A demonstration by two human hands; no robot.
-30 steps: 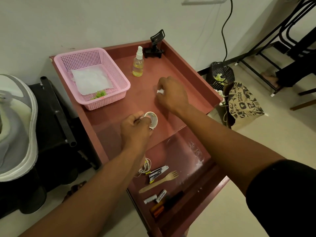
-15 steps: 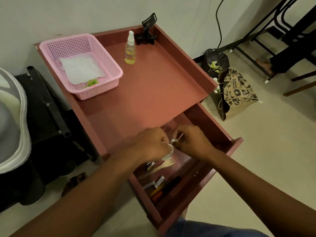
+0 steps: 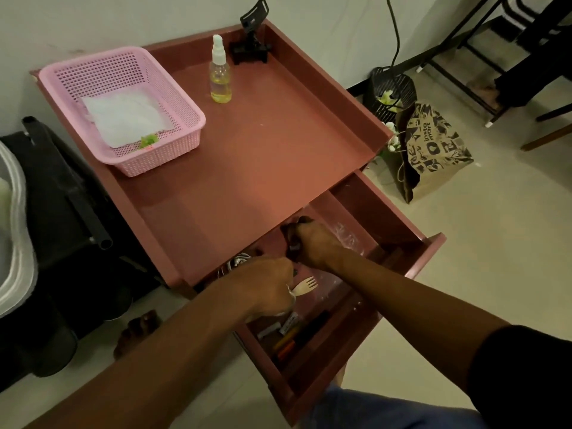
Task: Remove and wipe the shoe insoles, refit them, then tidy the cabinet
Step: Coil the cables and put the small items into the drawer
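Observation:
The red-brown cabinet [image 3: 278,150] has its top drawer [image 3: 428,252] pulled open toward me. Both my hands are inside it. My left hand [image 3: 266,289] is over the drawer's left part, fingers curled round a small white roll whose edge [image 3: 290,293] shows beneath the hand, beside a wooden fork [image 3: 306,285]. My right hand [image 3: 312,243] reaches to the back of the drawer under the cabinet top, fingers curled in shadow; what it holds is hidden. A grey and white shoe [image 3: 12,243] sits at the far left.
On the cabinet top stand a pink basket [image 3: 133,168] with a white cloth [image 3: 123,116], a spray bottle [image 3: 220,78] and a black phone holder [image 3: 252,48]. The drawer holds a white cable [image 3: 235,263] and markers [image 3: 291,339]. A paper bag [image 3: 433,150] and black bin [image 3: 390,91] stand on the floor at right.
Both hands left the cabinet top, carrying the white roll and a small white item, and went down into the open drawer. The right hand has now pushed further back under the top.

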